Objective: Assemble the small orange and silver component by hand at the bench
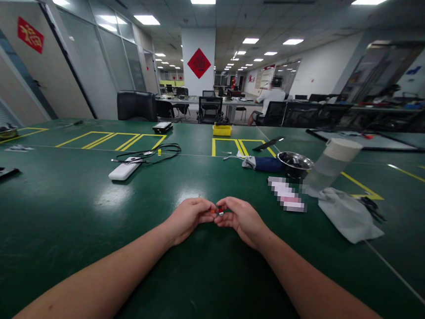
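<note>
Pinching orange part [213, 210] in nearly closed left hand [190, 219], red-and-silver part [220, 211] in nearly closed right hand [242, 220] — best with light fingertip pressure, steadily, over green table [195, 277].

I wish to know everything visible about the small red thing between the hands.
The small red thing has a shiny, silvery part at its lower edge, perhaps metal. It is held at the fingertips of the right hand, above the green table. Orange-red also shows at the left hand; whether these connect is unclear.
</note>
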{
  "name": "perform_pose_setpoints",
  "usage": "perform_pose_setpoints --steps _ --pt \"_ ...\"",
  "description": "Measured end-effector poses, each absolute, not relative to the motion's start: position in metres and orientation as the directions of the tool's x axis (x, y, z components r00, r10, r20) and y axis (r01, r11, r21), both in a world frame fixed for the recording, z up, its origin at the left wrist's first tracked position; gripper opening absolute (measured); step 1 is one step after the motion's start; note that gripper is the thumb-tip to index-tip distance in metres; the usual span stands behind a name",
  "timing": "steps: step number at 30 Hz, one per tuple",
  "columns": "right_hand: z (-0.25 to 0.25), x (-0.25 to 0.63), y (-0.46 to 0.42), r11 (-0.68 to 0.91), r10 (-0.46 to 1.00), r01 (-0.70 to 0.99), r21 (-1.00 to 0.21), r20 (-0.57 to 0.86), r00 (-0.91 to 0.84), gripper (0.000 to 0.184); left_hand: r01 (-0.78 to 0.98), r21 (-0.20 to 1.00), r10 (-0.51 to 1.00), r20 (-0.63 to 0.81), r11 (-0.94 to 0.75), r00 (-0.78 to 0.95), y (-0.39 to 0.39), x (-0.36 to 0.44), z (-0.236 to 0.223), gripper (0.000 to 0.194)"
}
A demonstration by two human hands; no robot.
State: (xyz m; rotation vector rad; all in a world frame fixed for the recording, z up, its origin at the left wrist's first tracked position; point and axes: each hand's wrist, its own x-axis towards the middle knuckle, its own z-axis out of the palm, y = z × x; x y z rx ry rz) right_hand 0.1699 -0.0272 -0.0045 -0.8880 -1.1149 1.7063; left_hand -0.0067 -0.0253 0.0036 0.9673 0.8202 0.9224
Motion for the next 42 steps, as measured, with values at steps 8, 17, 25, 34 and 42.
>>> perform_pose_setpoints --steps 8,17,25,34,42 --pt "-0.0013 0.1702 -0.0294 -0.231 0.928 -0.269 -0.935 -0.128 -0.35 0.014 -0.271 0.924 0.906 -0.147 0.269 0.398 -0.0235 -0.0074 0.0001 0.016" --pt "0.0003 0.1713 -0.0323 -0.171 0.934 -0.176 -0.969 -0.102 -0.343 0.024 -0.201 0.963 0.92 -0.093 0.181 0.381 -0.0255 -0.0072 -0.0029 0.013" --pt "-0.0055 0.1713 -0.0272 -0.223 0.924 -0.258 -0.94 -0.12 -0.364 0.019 -0.295 0.905 0.903 -0.178 0.306 0.391 -0.0224 -0.0074 0.0004 0.009" --pt "0.0036 0.1691 -0.033 -0.172 0.945 -0.198 -0.965 -0.105 -0.308 0.028 -0.265 0.933 0.917 -0.132 0.243 0.377 -0.0246 -0.0056 -0.0033 0.016" --pt "-0.0053 0.1712 -0.0316 0.004 0.936 -0.097 -0.995 0.038 -0.349 0.021 -0.241 0.96 0.936 -0.051 0.142 0.349 -0.0228 -0.0075 -0.0039 0.023"
